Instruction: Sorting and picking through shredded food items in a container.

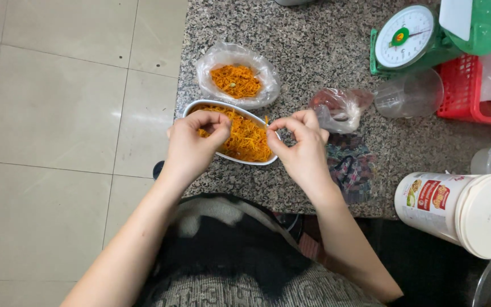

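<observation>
Both my hands hover over the white oval tray [191, 108] of orange shreds at the speckled bench's [313, 40] left edge: left hand [191, 149] and right hand [302, 149] pinched narrow on strands. Clear crinkled bag [262, 85] of shreds lies just behind.

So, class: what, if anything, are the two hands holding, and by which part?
Both hands, left hand and right hand, pinch with their fingertips above the white dish of orange shreds. What they pinch is too small to tell.

A speckled grey granite counter [313, 40] stands over a floor of large pale beige tiles [58, 113], evenly lit.
</observation>
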